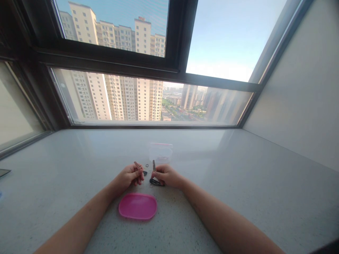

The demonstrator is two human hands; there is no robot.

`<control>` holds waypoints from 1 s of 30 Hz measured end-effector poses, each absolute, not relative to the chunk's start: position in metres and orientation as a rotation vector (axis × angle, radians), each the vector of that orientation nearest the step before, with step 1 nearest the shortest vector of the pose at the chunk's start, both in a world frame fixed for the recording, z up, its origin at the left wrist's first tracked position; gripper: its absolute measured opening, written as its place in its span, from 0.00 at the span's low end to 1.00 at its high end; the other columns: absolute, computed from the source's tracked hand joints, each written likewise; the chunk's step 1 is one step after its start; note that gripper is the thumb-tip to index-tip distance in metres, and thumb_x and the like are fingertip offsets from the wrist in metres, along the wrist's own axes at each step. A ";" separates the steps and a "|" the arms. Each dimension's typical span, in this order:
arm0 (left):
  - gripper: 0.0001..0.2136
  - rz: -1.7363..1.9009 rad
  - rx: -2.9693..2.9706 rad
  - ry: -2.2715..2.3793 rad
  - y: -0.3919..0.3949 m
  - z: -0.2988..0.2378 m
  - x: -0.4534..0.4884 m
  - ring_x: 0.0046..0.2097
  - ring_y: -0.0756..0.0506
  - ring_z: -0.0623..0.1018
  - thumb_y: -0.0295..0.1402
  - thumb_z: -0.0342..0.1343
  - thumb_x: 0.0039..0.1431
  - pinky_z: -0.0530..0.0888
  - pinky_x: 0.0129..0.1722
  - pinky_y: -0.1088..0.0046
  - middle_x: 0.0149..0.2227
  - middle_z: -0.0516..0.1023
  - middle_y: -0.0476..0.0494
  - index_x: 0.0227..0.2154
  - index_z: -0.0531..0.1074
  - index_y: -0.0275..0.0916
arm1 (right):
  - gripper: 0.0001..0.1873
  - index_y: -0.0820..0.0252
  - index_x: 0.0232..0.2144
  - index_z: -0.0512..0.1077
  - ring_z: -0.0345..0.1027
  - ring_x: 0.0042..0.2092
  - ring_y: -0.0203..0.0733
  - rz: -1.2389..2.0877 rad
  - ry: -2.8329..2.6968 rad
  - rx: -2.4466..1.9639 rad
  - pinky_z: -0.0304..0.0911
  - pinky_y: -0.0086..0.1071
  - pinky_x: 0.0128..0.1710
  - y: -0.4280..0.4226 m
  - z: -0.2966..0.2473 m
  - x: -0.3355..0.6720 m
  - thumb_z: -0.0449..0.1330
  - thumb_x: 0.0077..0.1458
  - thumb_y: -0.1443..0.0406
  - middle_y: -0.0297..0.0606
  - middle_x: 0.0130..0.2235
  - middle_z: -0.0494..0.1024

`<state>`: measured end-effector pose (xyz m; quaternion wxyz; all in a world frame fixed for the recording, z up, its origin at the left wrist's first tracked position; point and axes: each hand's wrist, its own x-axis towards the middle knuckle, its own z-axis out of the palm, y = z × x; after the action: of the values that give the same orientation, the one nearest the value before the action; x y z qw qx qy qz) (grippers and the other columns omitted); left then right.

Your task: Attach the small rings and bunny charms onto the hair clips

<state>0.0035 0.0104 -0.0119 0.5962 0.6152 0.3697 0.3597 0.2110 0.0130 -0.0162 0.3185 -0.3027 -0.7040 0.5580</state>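
Observation:
My left hand point(134, 174) is closed in a pinch on a key point(136, 164), its blade pointing up and to the left. A dark piece point(145, 173) shows at those fingertips; whether it belongs to the key I cannot tell. Opposite it, my right hand point(165, 175) pinches another key point(154, 165) that stands nearly upright. A black clip-like loop point(156, 182) lies under the right fingers, partly covered by them. Between the hands and a little beyond them is a small dark ring point(147, 165) on the white speckled counter point(185, 218).
A pink oval tray point(137, 207) sits close in front of my hands. Behind them lies a clear zip bag point(161, 151) with something small inside. At the far left is the corner of a dark flat object point(4, 172). Dark window frames point(153, 126) border the counter's back.

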 end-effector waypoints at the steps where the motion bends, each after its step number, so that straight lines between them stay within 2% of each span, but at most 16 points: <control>1: 0.12 0.833 1.427 0.861 0.010 -0.012 0.004 0.21 0.53 0.68 0.40 0.52 0.53 0.62 0.19 0.79 0.23 0.72 0.48 0.28 0.64 0.34 | 0.17 0.67 0.28 0.69 0.50 0.15 0.26 1.468 -1.850 -0.799 0.46 0.22 0.15 0.013 -0.016 0.211 0.55 0.50 0.55 0.25 0.14 0.58; 8: 0.12 0.814 1.385 0.857 0.008 -0.010 0.005 0.20 0.53 0.69 0.41 0.52 0.52 0.62 0.18 0.79 0.21 0.72 0.48 0.27 0.64 0.35 | 0.18 0.68 0.30 0.70 0.51 0.15 0.27 1.461 -1.842 -0.788 0.46 0.22 0.15 0.014 -0.018 0.211 0.55 0.51 0.55 0.26 0.14 0.59; 17: 0.13 0.783 1.394 0.848 0.006 -0.009 0.006 0.17 0.53 0.68 0.42 0.50 0.54 0.60 0.14 0.81 0.19 0.71 0.49 0.26 0.63 0.35 | 0.20 0.66 0.23 0.67 0.49 0.14 0.26 1.408 -1.862 -0.835 0.44 0.22 0.14 0.015 -0.020 0.212 0.53 0.51 0.53 0.26 0.12 0.58; 30: 0.14 0.784 1.320 0.819 0.005 -0.011 0.005 0.13 0.55 0.63 0.43 0.48 0.55 0.55 0.12 0.81 0.15 0.69 0.50 0.23 0.62 0.36 | 0.18 0.64 0.24 0.64 0.47 0.15 0.27 1.432 -1.808 -0.866 0.42 0.22 0.14 0.012 -0.016 0.211 0.53 0.51 0.53 0.25 0.12 0.56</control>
<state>0.0051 0.0053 -0.0107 0.6447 0.5799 0.3599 0.3442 0.2109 0.0121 -0.0158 0.3325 -0.3314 -0.6922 0.5482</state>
